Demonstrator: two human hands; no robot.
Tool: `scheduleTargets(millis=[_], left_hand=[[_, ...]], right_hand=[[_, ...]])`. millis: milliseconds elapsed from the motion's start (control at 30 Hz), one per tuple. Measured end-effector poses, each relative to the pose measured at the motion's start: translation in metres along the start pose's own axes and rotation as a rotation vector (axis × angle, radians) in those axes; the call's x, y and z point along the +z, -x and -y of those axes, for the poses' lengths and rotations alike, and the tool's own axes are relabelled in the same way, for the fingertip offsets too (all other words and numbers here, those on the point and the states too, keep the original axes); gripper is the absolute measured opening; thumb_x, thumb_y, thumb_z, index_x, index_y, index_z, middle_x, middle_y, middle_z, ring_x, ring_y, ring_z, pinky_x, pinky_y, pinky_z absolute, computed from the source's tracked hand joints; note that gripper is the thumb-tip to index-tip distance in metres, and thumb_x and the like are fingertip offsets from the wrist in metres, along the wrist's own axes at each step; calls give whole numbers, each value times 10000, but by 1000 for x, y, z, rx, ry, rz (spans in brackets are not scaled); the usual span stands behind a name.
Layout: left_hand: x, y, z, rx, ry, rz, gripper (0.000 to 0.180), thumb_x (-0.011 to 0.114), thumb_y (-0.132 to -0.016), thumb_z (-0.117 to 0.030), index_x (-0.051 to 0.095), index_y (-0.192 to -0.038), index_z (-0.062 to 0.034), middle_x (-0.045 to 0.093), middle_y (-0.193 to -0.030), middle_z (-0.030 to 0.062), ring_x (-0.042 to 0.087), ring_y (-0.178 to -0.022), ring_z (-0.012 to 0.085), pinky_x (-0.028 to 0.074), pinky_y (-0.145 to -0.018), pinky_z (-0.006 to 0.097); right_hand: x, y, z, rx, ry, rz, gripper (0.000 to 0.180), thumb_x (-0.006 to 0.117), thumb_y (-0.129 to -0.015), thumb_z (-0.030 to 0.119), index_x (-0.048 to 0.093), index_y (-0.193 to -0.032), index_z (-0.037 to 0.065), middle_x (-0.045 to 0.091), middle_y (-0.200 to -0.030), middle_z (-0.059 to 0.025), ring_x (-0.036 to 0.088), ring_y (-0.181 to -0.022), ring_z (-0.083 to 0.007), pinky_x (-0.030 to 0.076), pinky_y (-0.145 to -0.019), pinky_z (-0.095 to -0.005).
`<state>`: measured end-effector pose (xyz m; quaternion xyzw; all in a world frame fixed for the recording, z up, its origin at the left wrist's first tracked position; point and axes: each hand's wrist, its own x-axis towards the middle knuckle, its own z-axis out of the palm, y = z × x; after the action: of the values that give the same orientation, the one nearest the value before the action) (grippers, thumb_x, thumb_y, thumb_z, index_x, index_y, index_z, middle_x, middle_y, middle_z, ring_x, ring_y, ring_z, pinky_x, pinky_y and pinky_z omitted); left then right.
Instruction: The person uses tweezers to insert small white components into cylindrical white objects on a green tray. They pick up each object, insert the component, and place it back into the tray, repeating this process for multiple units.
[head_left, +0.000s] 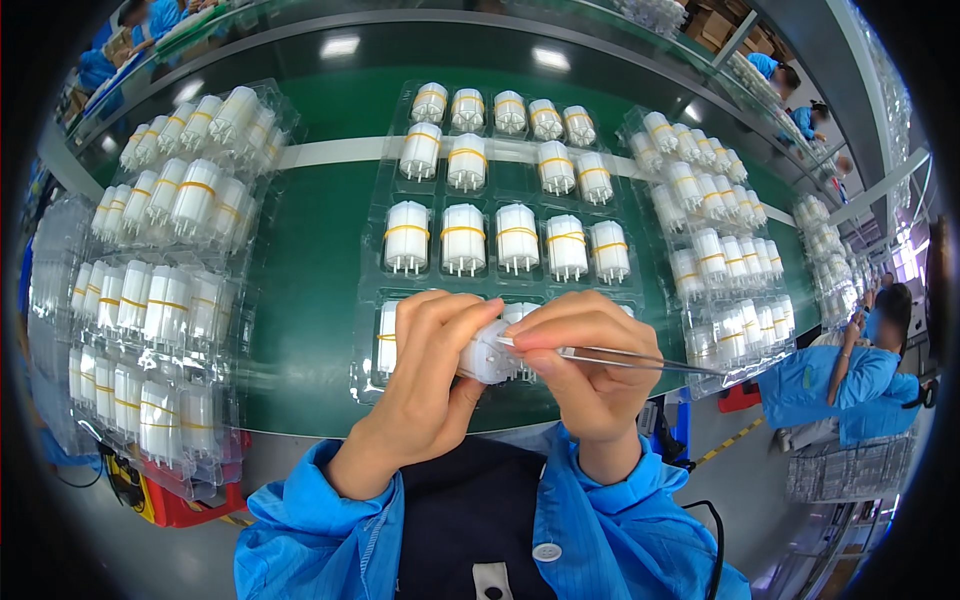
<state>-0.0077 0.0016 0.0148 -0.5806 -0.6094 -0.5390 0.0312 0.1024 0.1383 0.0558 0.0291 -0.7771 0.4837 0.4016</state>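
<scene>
My left hand [425,375] grips a small white plastic part [487,355] close to my chest. My right hand [585,370] holds thin metal tweezers [640,358], their tip against the part and their shaft pointing right. Just beyond my hands lies a clear blister tray [372,290] holding rows of white cylindrical parts with yellow bands [463,238], pins facing me. The nearest row of the tray is partly hidden behind my hands.
The tray rests on a green conveyor belt [310,250]. Stacked trays of the same parts stand at the left [165,290] and right [715,250]. Another person in blue [840,375] sits at the right; others work far off.
</scene>
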Motion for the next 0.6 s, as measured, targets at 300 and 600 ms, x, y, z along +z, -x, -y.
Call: scheduleTargets(millis=[300, 600], left_hand=[[0, -2, -3, -35, -80, -2, 675, 683, -625, 70, 531, -1279, 6, 536, -1181, 170, 494, -1073, 368, 355, -959, 451], [0, 1, -3, -34, -104, -20, 650, 710, -637, 8, 556, -1267, -27, 569, -1166, 127, 507, -1073, 328, 315, -953, 428]], right_hand=[[-10, -8, 3, 45, -32, 81, 143, 713, -791, -16, 705, -934, -29, 696, -855, -147, 674, -772, -216, 533, -656, -305], [1, 9, 1, 67, -122, -87, 141, 703, -807, -16, 710, -947, -32, 702, -901, -169, 669, -825, -228, 524, -720, -301]])
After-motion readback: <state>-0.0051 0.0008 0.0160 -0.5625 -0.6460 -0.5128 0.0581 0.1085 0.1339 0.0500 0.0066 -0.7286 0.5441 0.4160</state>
